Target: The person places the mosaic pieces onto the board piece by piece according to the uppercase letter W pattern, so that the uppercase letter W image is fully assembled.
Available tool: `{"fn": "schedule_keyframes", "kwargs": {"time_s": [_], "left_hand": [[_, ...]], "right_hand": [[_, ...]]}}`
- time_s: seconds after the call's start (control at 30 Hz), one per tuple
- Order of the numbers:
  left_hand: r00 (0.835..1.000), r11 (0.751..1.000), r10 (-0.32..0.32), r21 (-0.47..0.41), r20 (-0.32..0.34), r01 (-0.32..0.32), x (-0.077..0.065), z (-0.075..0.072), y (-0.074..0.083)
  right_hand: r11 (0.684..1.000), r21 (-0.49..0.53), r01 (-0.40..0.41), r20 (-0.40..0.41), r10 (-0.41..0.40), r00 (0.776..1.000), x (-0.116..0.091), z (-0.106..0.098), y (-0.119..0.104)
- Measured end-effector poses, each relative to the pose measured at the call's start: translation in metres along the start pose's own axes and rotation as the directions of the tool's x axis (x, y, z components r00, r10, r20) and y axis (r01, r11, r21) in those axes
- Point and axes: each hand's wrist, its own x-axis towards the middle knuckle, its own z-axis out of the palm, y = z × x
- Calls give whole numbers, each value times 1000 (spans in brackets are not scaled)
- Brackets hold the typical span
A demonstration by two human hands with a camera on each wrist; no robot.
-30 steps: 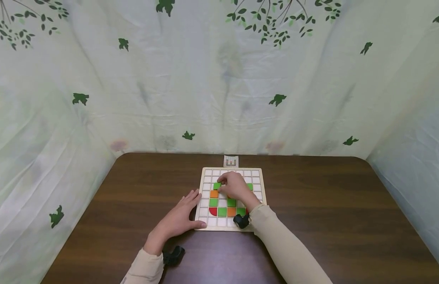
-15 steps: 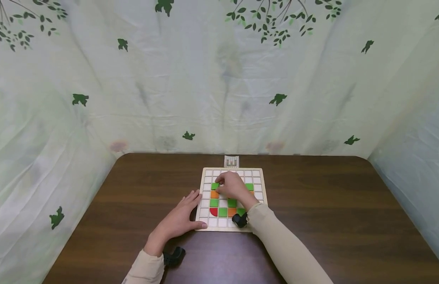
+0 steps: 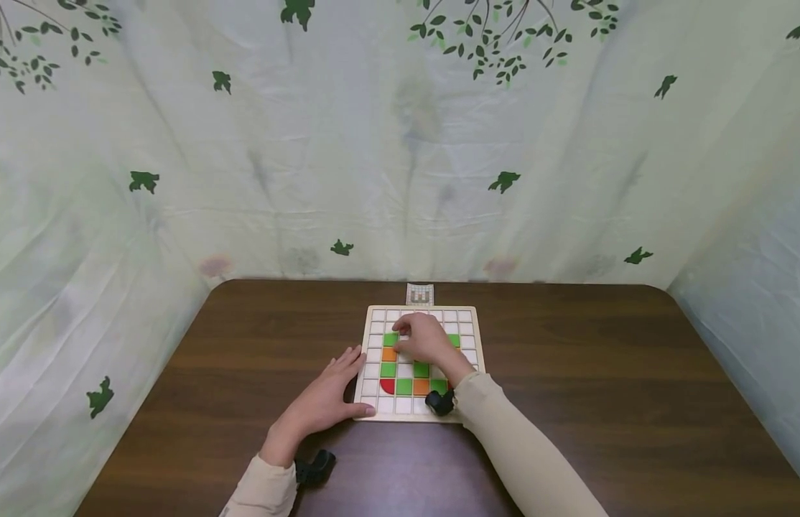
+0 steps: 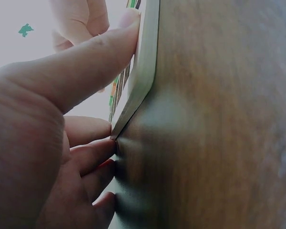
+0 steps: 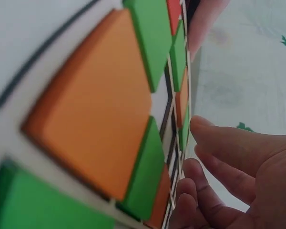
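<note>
A white gridded puzzle board point(image 3: 387, 405) lies on the table with green, orange and red flat tiles in its cells. My left hand point(image 3: 332, 391) rests along the board's left edge, thumb over the near corner. In the left wrist view its fingertips point(image 4: 104, 148) touch the board's side. My right hand point(image 3: 428, 341) reaches over the board, its curved thumb and forefinger at either side of a green square tile point(image 3: 390, 339) at upper left. Beneath that tile sits an orange tile point(image 3: 389, 354). The right hand hides the board's middle cells.
A small patterned card point(image 3: 420, 294) lies behind the board, near the table's back edge. The brown wooden table point(image 3: 600, 373) extends on both sides. A pale curtain with green leaf prints point(image 3: 400, 179) hangs behind. A red quarter-round tile point(image 3: 388, 386) sits at the board's lower left.
The green tile has shifted slightly left, lining up in its cell above the orange tile. Right fingers followed it a little; the left hand has stayed put.
</note>
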Motion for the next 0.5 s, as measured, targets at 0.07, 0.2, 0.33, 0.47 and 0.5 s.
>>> {"fn": "schedule_keyframes", "kwargs": {"time_s": [0.07,0.2,0.33,0.47,0.5], "left_hand": [[1000,1000,2,-1,-1,-2,0,0,0],[1000,1000,1,1,-5,-1,0,0,-1],[1000,1000,0,-3,-7,0,-1,0,-2],[1000,1000,8,1,-6,-8,0,-1,-1],[1000,1000,12,2,-7,-12,1,-1,0]], "right_hand": [[1000,-3,7,-10,-7,1000,-4,-3,1],[1000,-3,9,-22,-9,1000,-12,-9,3],[1000,2,7,-32,-6,999,-21,-19,8],[1000,15,14,-56,-13,998,-33,-33,17],[1000,11,14,-66,-14,998,-36,-37,20]]}}
